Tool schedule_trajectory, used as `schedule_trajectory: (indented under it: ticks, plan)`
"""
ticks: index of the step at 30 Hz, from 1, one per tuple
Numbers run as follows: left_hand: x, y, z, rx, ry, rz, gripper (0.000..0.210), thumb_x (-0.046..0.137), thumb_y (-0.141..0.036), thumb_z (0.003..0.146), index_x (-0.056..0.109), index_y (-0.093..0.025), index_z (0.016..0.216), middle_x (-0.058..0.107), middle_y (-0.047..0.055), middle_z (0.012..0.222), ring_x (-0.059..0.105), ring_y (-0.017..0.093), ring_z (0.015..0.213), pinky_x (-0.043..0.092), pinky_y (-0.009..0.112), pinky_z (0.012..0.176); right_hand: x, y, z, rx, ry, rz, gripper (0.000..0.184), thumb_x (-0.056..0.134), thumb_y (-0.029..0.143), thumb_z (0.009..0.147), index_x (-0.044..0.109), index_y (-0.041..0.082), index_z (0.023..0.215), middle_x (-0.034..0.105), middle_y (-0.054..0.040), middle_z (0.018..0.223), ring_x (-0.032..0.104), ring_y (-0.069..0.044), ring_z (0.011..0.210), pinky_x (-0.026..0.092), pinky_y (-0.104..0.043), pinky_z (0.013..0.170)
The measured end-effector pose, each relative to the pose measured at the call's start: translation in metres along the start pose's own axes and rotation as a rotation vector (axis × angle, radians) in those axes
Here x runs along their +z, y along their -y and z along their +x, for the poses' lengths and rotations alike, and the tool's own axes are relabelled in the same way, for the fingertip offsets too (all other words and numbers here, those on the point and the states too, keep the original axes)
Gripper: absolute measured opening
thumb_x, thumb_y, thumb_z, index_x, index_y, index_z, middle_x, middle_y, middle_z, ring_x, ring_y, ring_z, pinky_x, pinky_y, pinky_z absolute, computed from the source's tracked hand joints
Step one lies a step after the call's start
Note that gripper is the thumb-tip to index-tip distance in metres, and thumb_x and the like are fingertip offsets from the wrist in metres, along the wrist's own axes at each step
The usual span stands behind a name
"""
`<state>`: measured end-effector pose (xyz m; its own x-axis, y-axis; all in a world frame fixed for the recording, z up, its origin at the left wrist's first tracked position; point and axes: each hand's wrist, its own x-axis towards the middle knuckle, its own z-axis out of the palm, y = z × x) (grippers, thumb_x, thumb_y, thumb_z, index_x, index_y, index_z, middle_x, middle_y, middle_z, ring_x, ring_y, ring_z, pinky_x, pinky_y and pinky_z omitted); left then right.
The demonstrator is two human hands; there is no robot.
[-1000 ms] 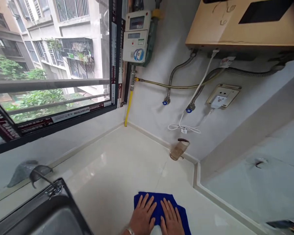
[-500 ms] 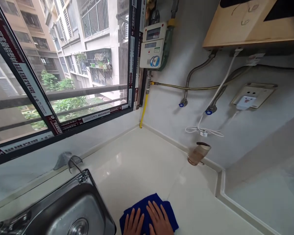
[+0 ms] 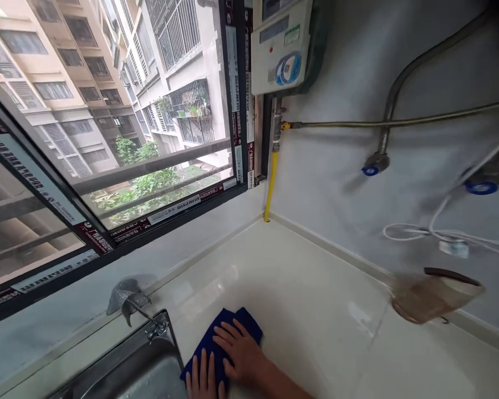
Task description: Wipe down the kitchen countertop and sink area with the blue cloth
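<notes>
A folded dark blue cloth [image 3: 220, 335] lies on the pale countertop [image 3: 311, 310], just right of the sink. My left hand [image 3: 203, 379] rests on its near end with fingers stretched out, at the bottom edge of the view. Further up, my right hand [image 3: 242, 350] presses flat on the cloth's right side, fingers spread, its forearm reaching in from the bottom right. Both palms bear down on the cloth without gripping it.
At left is the steel sink [image 3: 149, 366] with a plastic-wrapped faucet [image 3: 127, 296]. A brownish translucent jug [image 3: 432, 296] stands by the right wall. A yellow pipe [image 3: 271, 185] enters the counter corner under a gas meter [image 3: 280, 52]. A window [image 3: 166, 183] borders the left side.
Both hands and the blue cloth have slid across the counter, left and toward the window, closer to the sink edge. My view has moved nearer the corner.
</notes>
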<state>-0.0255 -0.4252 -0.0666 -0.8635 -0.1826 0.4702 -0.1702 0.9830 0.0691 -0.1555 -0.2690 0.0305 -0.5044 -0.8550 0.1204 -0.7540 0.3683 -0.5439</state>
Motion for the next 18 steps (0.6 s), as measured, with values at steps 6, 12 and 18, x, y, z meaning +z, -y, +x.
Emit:
schedule_trajectory:
  ticks: [6,12,18]
  plan:
    - [0.002,0.005,0.108,-0.067,0.131,-0.003,0.057,0.037,-0.029,0.096,0.033,-0.018,0.153,0.038,0.013,0.159,0.026,0.033,0.150,0.034,0.060,0.117,-0.027,-0.046,0.087,0.043,-0.086,0.044,0.057,0.044,0.037,0.093,0.041,0.025,0.149,0.037,-0.0015,0.159,0.026,-0.021,0.149,0.010,-0.048,0.126]
    - [0.029,0.008,0.207,-0.018,0.190,-0.035,0.053,0.034,-0.032,0.098,0.043,-0.015,0.148,0.041,0.015,0.157,0.030,0.035,0.148,0.032,0.062,0.118,-0.057,-0.106,0.141,0.109,-0.178,-0.022,0.054,0.046,0.034,0.092,0.047,0.022,0.145,0.042,-0.0025,0.156,0.031,-0.021,0.146,0.013,-0.047,0.126]
    - [0.072,-0.007,0.293,0.085,0.229,-0.103,0.054,0.037,-0.034,0.098,0.042,-0.014,0.148,0.039,0.015,0.158,0.029,0.036,0.148,0.028,0.064,0.119,-0.085,-0.180,0.171,0.188,-0.246,-0.057,0.055,0.045,0.035,0.093,0.044,0.023,0.147,0.039,-0.0023,0.158,0.026,-0.020,0.148,0.009,-0.046,0.126]
